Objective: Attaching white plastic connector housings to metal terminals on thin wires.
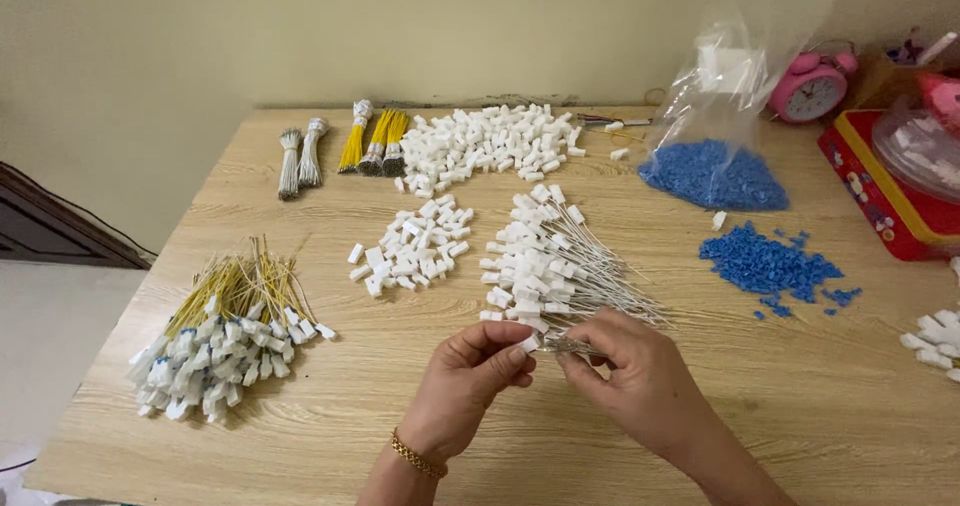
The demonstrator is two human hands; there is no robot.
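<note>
My left hand [470, 376] pinches a small white plastic connector [529, 344] between thumb and fingertips, low in the middle of the wooden table [330, 396]. My right hand [635, 371] holds a thin white wire [570, 345] whose end meets that connector. Just beyond both hands lies a pile of white wires with white connectors fitted [550, 266]. A gold bracelet [417, 456] sits on my left wrist.
Loose white connectors lie in a small pile [410, 248] and a big pile [495, 144]. A heap of yellow wires with connectors [220, 331] is at left; wire bundles [345, 146] at the back. Blue parts [765, 264], a plastic bag [715, 171], a pink clock [808, 91], a red tin [890, 191].
</note>
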